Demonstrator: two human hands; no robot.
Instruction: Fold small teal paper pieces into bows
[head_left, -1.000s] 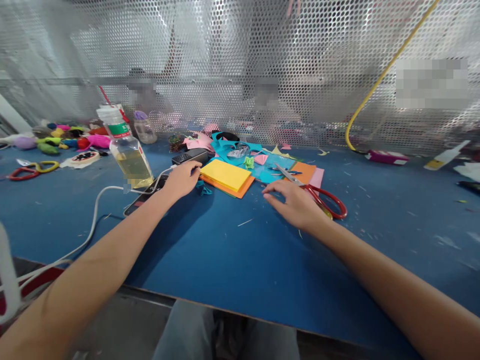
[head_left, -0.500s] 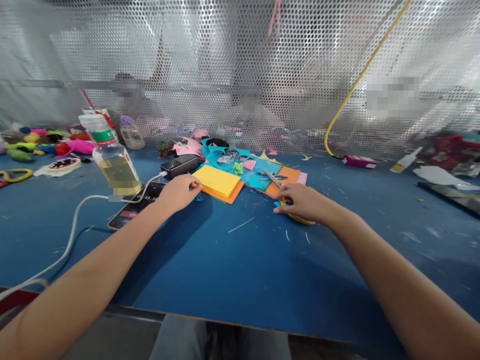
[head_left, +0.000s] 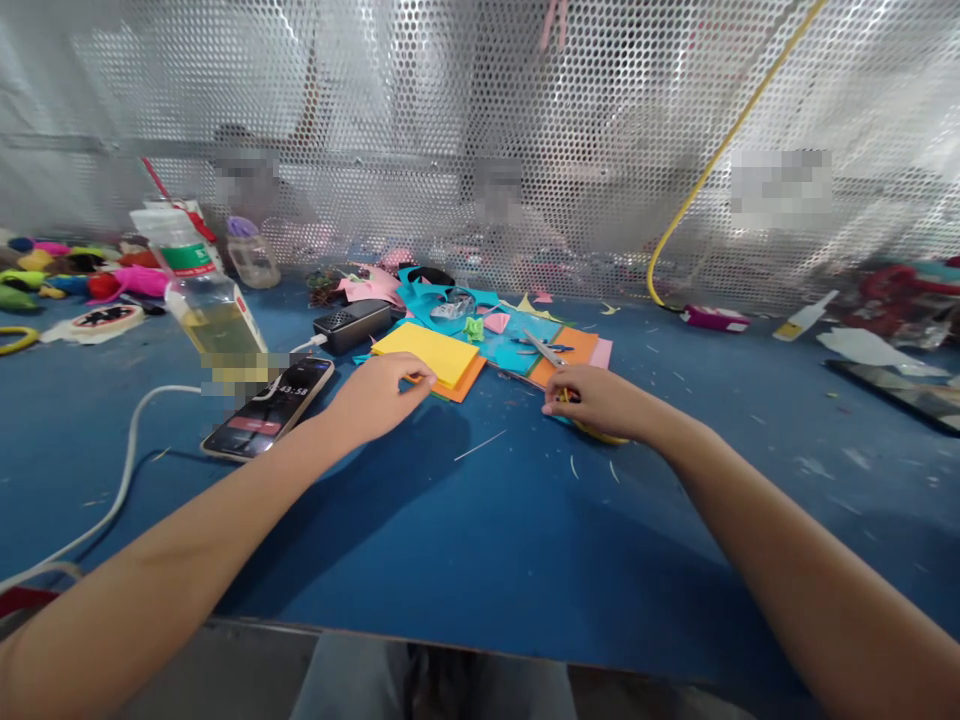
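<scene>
My left hand (head_left: 382, 395) hovers just in front of the yellow paper stack (head_left: 431, 350), thumb and fingertips brought together; whatever is between them is too small to make out. Orange sheets (head_left: 471, 380) stick out beneath the yellow ones. At centre right, my right hand (head_left: 592, 398) is closed around scissors (head_left: 545, 350), whose blades point up and left over blue and orange paper. The yellow handle shows below my palm. Small green (head_left: 473, 328) and pink (head_left: 496, 322) folded paper pieces lie between the two paper stacks.
A phone (head_left: 271, 408), a black device (head_left: 352, 325) with a white cable and a bottle (head_left: 217, 320) of yellowish liquid stand left. Blue and pink scraps lie behind the stacks. A magenta box (head_left: 714, 318), a small glue bottle (head_left: 804, 318) and a tablet (head_left: 900, 395) are right. People show behind the perforated panel.
My left hand has moved right and slightly nearer to me, off the left edge of the yellow stack. My right hand stays nearly in place with the scissors.
</scene>
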